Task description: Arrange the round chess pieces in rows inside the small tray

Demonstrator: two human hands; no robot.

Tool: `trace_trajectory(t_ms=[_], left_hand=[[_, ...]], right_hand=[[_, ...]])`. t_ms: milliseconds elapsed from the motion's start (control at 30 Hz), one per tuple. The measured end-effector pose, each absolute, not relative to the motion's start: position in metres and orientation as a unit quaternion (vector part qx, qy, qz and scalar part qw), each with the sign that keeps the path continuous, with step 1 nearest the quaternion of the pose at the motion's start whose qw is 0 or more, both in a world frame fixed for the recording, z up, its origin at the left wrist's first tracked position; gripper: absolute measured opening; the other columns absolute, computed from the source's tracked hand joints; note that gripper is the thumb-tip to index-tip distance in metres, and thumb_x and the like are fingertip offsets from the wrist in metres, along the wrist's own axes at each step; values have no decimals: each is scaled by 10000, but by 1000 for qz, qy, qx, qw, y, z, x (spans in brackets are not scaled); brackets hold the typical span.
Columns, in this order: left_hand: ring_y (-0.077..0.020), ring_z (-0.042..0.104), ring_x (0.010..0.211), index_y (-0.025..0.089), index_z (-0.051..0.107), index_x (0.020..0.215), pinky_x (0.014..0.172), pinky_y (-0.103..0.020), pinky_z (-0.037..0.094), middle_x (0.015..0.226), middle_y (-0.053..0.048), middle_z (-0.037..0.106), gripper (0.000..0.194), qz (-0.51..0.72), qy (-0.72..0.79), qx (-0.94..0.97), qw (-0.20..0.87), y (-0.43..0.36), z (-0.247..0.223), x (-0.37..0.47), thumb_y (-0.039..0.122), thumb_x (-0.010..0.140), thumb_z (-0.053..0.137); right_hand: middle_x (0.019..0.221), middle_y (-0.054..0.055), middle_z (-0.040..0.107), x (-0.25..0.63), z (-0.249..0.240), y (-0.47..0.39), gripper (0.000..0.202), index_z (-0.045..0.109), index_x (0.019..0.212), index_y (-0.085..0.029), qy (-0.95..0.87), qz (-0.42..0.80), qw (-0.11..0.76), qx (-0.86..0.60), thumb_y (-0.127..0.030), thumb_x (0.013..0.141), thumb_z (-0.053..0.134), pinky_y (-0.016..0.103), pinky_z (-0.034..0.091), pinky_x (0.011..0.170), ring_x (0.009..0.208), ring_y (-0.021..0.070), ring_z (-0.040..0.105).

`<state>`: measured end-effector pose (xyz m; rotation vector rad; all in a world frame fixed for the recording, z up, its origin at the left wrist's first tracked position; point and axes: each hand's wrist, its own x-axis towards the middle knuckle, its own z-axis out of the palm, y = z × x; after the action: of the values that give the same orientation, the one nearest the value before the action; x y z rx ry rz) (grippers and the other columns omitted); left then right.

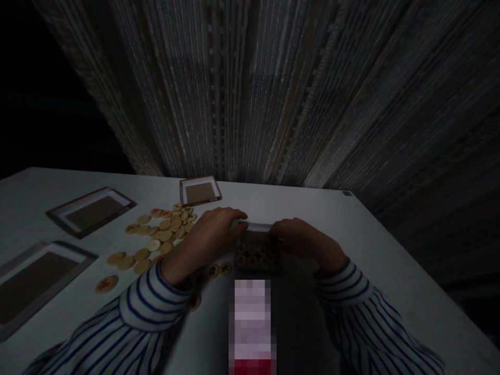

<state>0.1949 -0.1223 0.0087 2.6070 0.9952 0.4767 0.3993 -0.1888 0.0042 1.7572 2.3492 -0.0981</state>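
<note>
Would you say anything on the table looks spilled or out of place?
The loose round pieces look spilled: they lie in an untidy scatter left of the box, which holds others in rows. In this dim light, no damage shows.

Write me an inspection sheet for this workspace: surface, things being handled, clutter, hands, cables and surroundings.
Surface: white table, dimly lit.
Things: small box between the hands, with rows of round, dark-marked pieces inside; more loose pieces lie to its left, some marked red, some black.
Clutter: three shallow trays with brown bottoms, a far tray, a middle tray and a near tray cut off by the picture's edge.
Left hand: fingers at the box's far left corner.
Right hand: fingers at its far right corner; grip unclear.
Cables: nothing seen.
Surroundings: striped curtain behind the table; darkness beyond.
</note>
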Motion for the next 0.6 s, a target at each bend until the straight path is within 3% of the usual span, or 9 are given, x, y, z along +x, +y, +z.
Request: trace_trajectory(t_ms=[600], left_hand=[[-227, 615, 1001, 180, 635, 1083, 856, -340, 461, 1062, -60, 687, 307, 175, 340, 911, 152, -122, 7, 195, 332, 875, 468]], right_hand=[[938, 94, 696, 397, 3, -189, 230, 682, 946, -170, 795, -26, 107, 597, -156, 835, 481, 294, 439, 659, 802, 191, 637]])
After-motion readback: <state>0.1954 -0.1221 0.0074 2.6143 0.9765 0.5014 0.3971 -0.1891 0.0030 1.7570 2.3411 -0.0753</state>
